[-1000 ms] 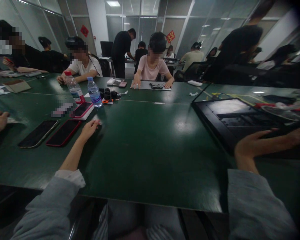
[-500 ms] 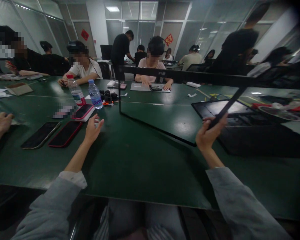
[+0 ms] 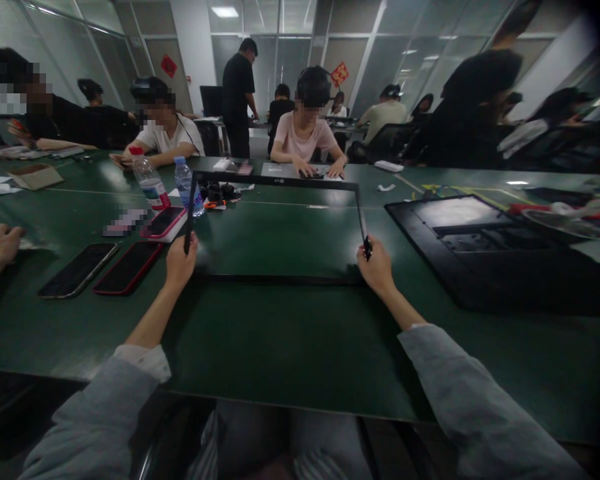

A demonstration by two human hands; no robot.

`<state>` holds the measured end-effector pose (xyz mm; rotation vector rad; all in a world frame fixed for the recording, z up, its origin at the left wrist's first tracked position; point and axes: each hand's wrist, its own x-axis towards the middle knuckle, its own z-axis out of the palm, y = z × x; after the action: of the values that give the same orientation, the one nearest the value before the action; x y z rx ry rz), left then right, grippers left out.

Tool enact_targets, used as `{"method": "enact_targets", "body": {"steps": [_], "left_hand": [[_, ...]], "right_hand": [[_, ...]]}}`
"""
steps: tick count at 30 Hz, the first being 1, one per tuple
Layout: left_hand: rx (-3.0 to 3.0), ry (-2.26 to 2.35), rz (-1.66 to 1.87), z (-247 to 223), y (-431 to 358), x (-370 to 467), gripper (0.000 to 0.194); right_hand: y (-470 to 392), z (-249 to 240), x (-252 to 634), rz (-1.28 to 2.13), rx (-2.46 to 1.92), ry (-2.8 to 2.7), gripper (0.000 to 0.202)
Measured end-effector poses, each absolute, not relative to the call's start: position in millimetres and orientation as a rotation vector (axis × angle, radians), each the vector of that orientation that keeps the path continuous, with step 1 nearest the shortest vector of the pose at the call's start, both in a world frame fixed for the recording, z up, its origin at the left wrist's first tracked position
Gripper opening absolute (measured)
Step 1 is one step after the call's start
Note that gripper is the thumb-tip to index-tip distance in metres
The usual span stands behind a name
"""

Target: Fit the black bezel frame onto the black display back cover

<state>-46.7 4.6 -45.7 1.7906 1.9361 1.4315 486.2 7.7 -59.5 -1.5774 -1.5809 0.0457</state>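
A thin black screen bezel (image 3: 280, 279), an open rectangular frame with a small light logo on its far bar, is held level with the table's middle in front of me. My left hand (image 3: 181, 261) grips its left side bar, fingers wrapped round it. On the opposite side, my right hand (image 3: 377, 265) is closed on the right bar. Green tabletop shows through the opening. To the right lies a black laptop-like casing (image 3: 420, 247) with a shiny grey panel and recesses.
Two phones (image 3: 129, 268) lie left of my left hand, with a pink-edged phone (image 3: 165, 221) on a white box behind them. A red-capped bottle (image 3: 151, 181) and a blue-capped bottle (image 3: 184, 180) stand there. Co-workers sit across the table; another person's hand (image 3: 0, 250) rests at far left.
The bezel has swung from the right to the middle and now faces me squarely. My left hand has closed on its left bar; my right hand moved left with it.
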Motion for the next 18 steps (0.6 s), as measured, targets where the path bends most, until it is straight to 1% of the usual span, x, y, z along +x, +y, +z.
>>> {"method": "enact_targets", "body": {"steps": [3, 6, 8, 13, 18], "left_hand": [[1.796, 2.032, 1.26, -52, 10, -50, 0.033], [1.828, 2.084, 1.173, -59, 15, -53, 0.028], [1.861, 2.135, 1.091, -61, 16, -54, 0.031], [1.936, 2.307, 0.682, -59, 13, -52, 0.041], [1.979, 2.343, 0.576, -53, 10, -48, 0.048]], "right_hand": [[20, -75, 498, 0.034, -1.639, -1.649, 0.051], [28, -85, 507, 0.035, -1.691, -1.669, 0.046], [31, -90, 510, 0.02, -1.719, -1.682, 0.044], [35, -99, 515, -0.044, -1.809, -1.76, 0.044], [38, -106, 520, -0.069, -1.811, -1.774, 0.046]]}}
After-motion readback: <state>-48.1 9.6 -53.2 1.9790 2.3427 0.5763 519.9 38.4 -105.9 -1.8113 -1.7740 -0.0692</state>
